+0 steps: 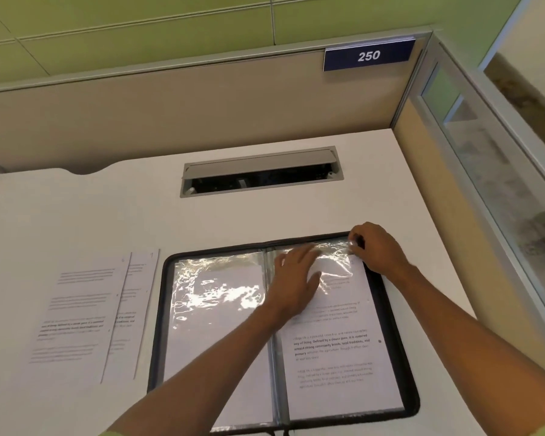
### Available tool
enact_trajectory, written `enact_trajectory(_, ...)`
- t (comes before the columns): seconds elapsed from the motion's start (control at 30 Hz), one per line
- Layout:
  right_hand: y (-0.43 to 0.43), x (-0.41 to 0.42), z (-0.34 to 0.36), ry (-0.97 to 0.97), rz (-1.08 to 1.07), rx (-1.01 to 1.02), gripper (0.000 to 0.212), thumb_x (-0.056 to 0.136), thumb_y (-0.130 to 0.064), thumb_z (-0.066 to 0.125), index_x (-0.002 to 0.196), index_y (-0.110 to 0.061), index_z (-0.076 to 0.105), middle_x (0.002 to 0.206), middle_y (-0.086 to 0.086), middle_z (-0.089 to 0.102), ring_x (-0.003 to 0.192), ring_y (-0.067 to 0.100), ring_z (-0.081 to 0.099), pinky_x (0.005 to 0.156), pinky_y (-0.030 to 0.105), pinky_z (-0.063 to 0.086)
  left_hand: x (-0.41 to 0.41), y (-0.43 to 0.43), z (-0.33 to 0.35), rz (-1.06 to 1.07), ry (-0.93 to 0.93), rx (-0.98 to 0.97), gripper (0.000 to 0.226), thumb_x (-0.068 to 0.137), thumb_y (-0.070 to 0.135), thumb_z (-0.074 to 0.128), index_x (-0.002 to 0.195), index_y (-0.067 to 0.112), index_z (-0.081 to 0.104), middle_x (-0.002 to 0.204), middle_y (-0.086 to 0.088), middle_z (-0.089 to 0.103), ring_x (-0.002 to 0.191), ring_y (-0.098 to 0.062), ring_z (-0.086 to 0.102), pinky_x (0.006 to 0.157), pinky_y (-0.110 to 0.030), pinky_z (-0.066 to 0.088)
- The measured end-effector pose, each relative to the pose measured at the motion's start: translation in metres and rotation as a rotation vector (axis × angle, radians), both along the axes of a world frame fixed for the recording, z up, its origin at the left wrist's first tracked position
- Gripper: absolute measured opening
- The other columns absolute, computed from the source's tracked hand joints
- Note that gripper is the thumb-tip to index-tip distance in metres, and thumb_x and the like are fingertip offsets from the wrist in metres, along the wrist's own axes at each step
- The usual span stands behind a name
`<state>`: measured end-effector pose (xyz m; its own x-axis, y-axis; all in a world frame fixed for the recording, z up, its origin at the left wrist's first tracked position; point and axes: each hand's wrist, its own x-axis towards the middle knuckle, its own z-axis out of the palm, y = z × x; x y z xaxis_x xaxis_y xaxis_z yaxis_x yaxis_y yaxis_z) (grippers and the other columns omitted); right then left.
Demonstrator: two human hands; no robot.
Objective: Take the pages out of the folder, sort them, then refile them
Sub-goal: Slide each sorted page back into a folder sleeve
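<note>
A black, zip-edged folder lies open in the lower centre of the frame on a white desk. To its left, a few loose pages overlap on the desk, print side up, so part of the emptying looks done.

Inside the folder, the right sleeve holds a printed page. The left sleeve shows white paper with no print visible. The left hand lies flat on the upper part of the right sleeve, fingers straight and slightly spread, pressing it down. The right hand pinches that sleeve's top right corner; whether it grips plastic, paper or both cannot be told. This page is probably being worked out, with sorting and refiling left to do.

The sleeves are thin clear plastic, crinkled and glaring. The paper is matt and flat. The folder is rectangular with rounded corners. In the upper centre, a grey rectangular hatch is set into the desk.
</note>
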<state>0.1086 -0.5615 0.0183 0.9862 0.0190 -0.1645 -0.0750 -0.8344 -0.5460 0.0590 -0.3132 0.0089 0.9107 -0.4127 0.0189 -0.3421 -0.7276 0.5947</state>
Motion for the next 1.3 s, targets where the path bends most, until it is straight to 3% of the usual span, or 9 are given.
enact_trajectory(0.07, 0.013, -0.018, -0.004, -0.100, -0.122, -0.061, 0.036, 0.093, -0.017, 0.067, 0.128, -0.014, 0.062, 0.124, 0.008, 0.064, 0.114, 0.030, 0.058, 0.096, 0.046, 0.049, -0.023, 0.014, -0.013, 0.035, -0.043, -0.007, 0.047, 0.107, 0.029, 0.050, 0.153, 0.023, 0.047, 0.167, 0.000, 0.036, 0.154, -0.017, 0.029, 0.126, -0.043, 0.017)
enact_trajectory(0.17, 0.058, -0.071, -0.003, -0.258, -0.267, 0.022, 0.047, 0.096, -0.014, 0.061, 0.142, -0.011, 0.052, 0.142, 0.010, 0.056, 0.131, 0.029, 0.051, 0.110, 0.046, 0.044, -0.045, 0.027, -0.029, 0.095, -0.021, -0.021, 0.049, 0.110, 0.029, 0.042, 0.159, 0.023, 0.041, 0.172, 0.002, 0.024, 0.159, -0.013, 0.019, 0.131, -0.041, 0.009)
enact_trajectory(0.3, 0.135, -0.165, -0.028, -0.226, -0.053, 0.008, 0.064, 0.100, -0.008, 0.049, 0.161, -0.014, 0.028, 0.168, 0.003, 0.024, 0.157, 0.016, 0.017, 0.127, 0.040, 0.018, -0.053, 0.030, -0.046, 0.055, 0.027, 0.054, 0.056, 0.113, 0.039, 0.032, 0.166, 0.026, 0.022, 0.173, 0.007, 0.005, 0.161, -0.009, -0.002, 0.131, -0.043, 0.005)
enact_trajectory(0.53, 0.143, -0.251, -0.062, -0.087, -0.076, -0.216, 0.062, 0.106, -0.037, 0.029, 0.162, -0.011, 0.021, 0.170, 0.008, 0.017, 0.157, 0.023, 0.015, 0.125, 0.042, 0.010, -0.059, 0.023, -0.053, 0.057, -0.058, 0.261, 0.060, 0.112, 0.049, 0.022, 0.168, 0.028, 0.014, 0.176, 0.004, 0.004, 0.161, -0.011, -0.009, 0.131, -0.047, 0.003)
enact_trajectory(0.73, 0.123, -0.301, -0.062, 0.050, -0.363, -0.328, 0.067, 0.104, -0.044, 0.021, 0.165, -0.022, 0.006, 0.171, 0.017, -0.003, 0.158, 0.032, -0.001, 0.127, 0.046, 0.002, -0.061, 0.022, -0.055, 0.060, -0.069, 0.284, 0.061, 0.112, 0.049, 0.025, 0.168, 0.028, 0.012, 0.176, 0.005, 0.000, 0.161, -0.013, -0.009, 0.131, -0.048, 0.005)
enact_trajectory(0.87, 0.122, -0.316, -0.057, 0.091, -0.469, -0.336, 0.064, 0.104, -0.042, 0.022, 0.164, -0.026, 0.008, 0.168, 0.025, 0.005, 0.156, 0.039, 0.007, 0.127, 0.043, -0.010, -0.062, 0.022, -0.054, 0.059, -0.070, 0.258, 0.060, 0.113, 0.048, 0.027, 0.168, 0.028, 0.012, 0.176, 0.006, -0.001, 0.161, -0.013, -0.010, 0.131, -0.050, 0.007)
enact_trajectory(1.0, 0.130, -0.312, -0.056, 0.077, -0.391, -0.311, 0.094, 0.090, -0.018, 0.070, 0.164, -0.020, 0.012, 0.166, 0.028, 0.013, 0.156, 0.039, 0.009, 0.127, 0.043, -0.009, -0.062, 0.022, -0.055, 0.057, -0.064, 0.256, 0.061, 0.113, 0.049, 0.026, 0.168, 0.028, 0.012, 0.176, 0.006, -0.001, 0.161, -0.013, -0.010, 0.131, -0.050, 0.006)
enact_trajectory(1.13, 0.136, -0.309, -0.052, 0.084, -0.412, -0.316, 0.104, 0.087, -0.011, 0.073, 0.164, -0.021, 0.004, 0.166, 0.026, 0.014, 0.156, 0.037, 0.010, 0.127, 0.049, 0.012, -0.061, 0.023, -0.054, 0.056, -0.064, 0.264, 0.062, 0.112, 0.050, 0.024, 0.168, 0.028, 0.011, 0.176, 0.006, -0.002, 0.161, -0.012, -0.011, 0.131, -0.048, 0.004)
enact_trajectory(1.3, 0.149, -0.303, -0.042, -0.073, -0.362, -0.204, 0.123, 0.065, 0.005, 0.088, 0.163, -0.017, 0.017, 0.159, 0.020, 0.037, 0.149, 0.033, 0.031, 0.114, 0.052, 0.037, -0.060, 0.023, -0.050, 0.054, -0.049, 0.222, 0.061, 0.112, 0.050, 0.023, 0.168, 0.028, 0.012, 0.176, 0.005, 0.002, 0.161, -0.011, -0.010, 0.132, -0.044, -0.002)
